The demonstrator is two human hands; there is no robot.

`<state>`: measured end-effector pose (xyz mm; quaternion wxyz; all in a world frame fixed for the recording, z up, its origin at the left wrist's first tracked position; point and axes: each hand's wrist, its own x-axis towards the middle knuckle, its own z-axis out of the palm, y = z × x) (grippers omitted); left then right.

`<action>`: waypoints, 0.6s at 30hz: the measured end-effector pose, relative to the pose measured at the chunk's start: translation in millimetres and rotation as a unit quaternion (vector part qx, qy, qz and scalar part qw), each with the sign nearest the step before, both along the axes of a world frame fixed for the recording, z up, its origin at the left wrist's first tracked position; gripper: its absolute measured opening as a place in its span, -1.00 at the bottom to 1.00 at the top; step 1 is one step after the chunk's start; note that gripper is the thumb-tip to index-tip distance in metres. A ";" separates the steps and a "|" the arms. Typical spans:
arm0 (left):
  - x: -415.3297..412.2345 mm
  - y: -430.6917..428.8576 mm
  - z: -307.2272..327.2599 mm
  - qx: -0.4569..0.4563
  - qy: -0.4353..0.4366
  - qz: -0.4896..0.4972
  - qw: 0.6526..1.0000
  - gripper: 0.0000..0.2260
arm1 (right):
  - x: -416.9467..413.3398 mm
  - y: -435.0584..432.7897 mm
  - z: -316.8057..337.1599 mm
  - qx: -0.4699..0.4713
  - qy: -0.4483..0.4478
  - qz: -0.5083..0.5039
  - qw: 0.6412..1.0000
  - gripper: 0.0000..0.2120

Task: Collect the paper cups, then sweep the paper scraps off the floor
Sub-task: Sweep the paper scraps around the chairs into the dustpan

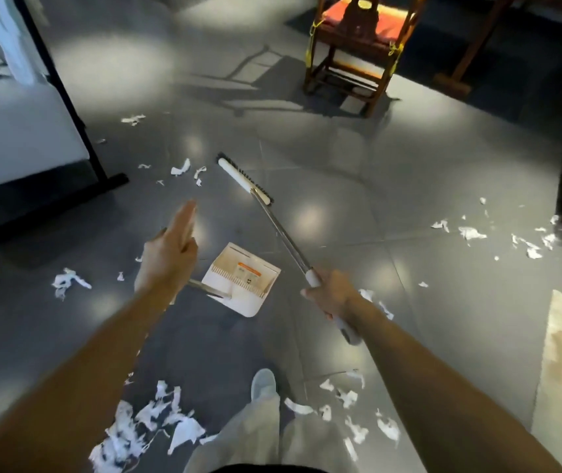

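**Broom aimed at the scraps**

The right hand grips the broom, whose long axis runs from centre to upper left. Paper scraps lie just left of its brush head. The left hand holds nothing, fingers straight (dustpan beside it).

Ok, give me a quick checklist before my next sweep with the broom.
1. Grip on broom: ok, the right hand holds its handle.
2. The left hand free: ok, fingers straight, gripping nothing.
3. The dustpan within reach: ok, it sits on the floor just beside the left hand.
4. Brush head touching the floor: cannot tell.
5. The scraps cleared: not ok, many lie near the feet and off to both sides.
6. The cups collected: cannot tell, none in view.
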<state>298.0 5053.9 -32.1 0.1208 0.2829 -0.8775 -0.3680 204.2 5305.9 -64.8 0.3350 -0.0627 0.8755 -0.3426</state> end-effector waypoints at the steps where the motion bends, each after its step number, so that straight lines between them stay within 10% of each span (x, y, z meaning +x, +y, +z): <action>1: -29.2 -13.0 2.8 -0.006 -0.002 0.003 1.000 -0.41 | -30.5 -12.6 4.7 -0.011 -0.007 0.002 1.000 -0.79; 18: -542.4 -296.9 4.0 -0.040 0.014 0.099 0.994 -0.38 | -599.8 -317.9 29.4 -0.041 0.005 0.123 0.992 -0.76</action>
